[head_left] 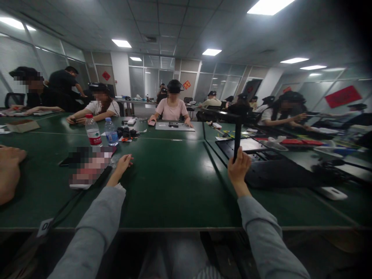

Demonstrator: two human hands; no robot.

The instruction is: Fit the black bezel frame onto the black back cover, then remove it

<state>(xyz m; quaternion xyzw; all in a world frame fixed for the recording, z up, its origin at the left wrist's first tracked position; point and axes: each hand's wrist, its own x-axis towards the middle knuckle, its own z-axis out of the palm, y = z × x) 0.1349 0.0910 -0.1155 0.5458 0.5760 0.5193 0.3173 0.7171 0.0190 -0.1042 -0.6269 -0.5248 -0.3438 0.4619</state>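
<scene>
My right hand point(240, 168) is closed around the upright part of a black L-shaped bar point(238, 133), raised over the right side of the green table point(174, 186). The bar's upper arm runs away toward the far left from its top corner. Just beyond and right of this hand lie flat black panels point(279, 170). My left hand point(123, 166) hovers at or just above the table on the left, fingers loosely bent and apart, with nothing visible in them. A phone-like pink item point(91, 168) lies left of it, partly blurred out.
Two bottles, one red-capped point(93, 131) and one blue-capped point(111, 132), stand beyond my left hand. Small black parts point(128, 133) lie beside them. A white device point(333, 193) sits at right. Another person's arm point(10, 170) rests at far left; a person in pink point(172, 108) sits opposite.
</scene>
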